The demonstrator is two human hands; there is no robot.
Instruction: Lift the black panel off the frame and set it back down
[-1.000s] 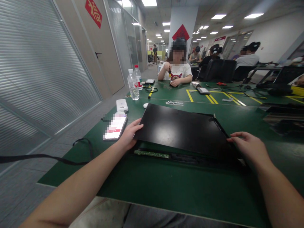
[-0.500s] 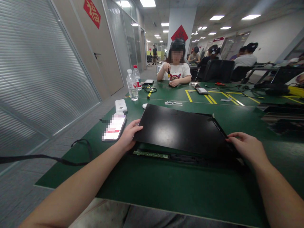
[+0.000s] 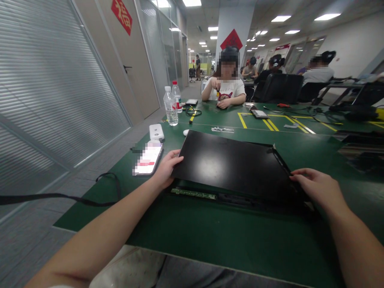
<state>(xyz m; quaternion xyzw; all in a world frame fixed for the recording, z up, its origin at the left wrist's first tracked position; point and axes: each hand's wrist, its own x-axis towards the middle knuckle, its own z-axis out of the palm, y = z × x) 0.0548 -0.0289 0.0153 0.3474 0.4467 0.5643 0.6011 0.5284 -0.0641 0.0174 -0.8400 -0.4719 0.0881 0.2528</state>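
A black LCD panel [image 3: 223, 162] lies tilted in front of me, its left side raised out of a black display casing [image 3: 240, 200]. A narrow green circuit board [image 3: 193, 194] shows along the front of the casing, below the panel's lower edge. My left hand [image 3: 169, 168] is closed on the panel's left edge, thumb on top and the other fingers partly hidden behind it. At the right, my right hand [image 3: 319, 186] pinches the casing's right rim, close to the panel's right edge. What lies under the panel is hidden.
Left of the panel are a lit phone [image 3: 148, 159] and a white power bank [image 3: 156, 132]. Two water bottles [image 3: 171, 108] stand behind them. Across the green table [image 3: 225, 236], a co-worker [image 3: 228, 86] holds a screwdriver. Dark flat parts [image 3: 364, 150] lie at right.
The whole view has shifted slightly, so everything appears a little further right. Both hands keep their holds, and the panel's tilt looks about the same.
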